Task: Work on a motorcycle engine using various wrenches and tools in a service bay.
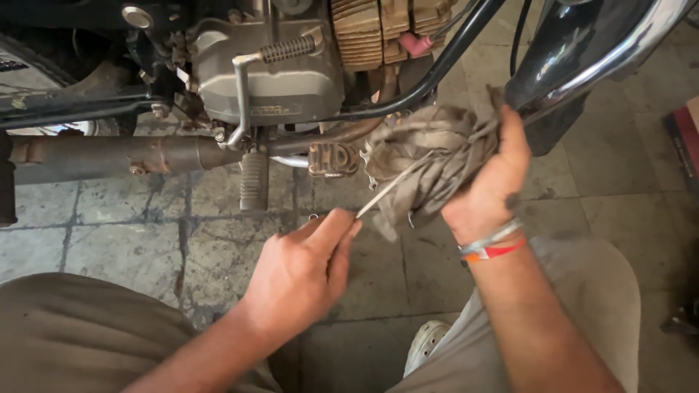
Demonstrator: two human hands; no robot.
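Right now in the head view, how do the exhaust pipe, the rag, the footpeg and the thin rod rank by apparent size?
1. Exhaust pipe, largest.
2. Rag, bunched in the right hand.
3. Footpeg.
4. Thin rod, pinched by the left hand; longer than the footpeg, far slimmer, so that order is unsure.

The rag [429,164] is a dull grey-brown, streaked with darker grime. The thin rod [386,191] is pale silver. The engine case [280,80] is matt grey, its cooling fins [382,29] tan with rust. The exhaust pipe [109,156] is dark brown with orange rust spots. The frame tube [451,54] is glossy black. 2 wristbands [495,244] show, 1 silver-white, 1 red-orange. The floor tiles [145,225] are mottled grey with dark stains. The trousers [73,335] are khaki.
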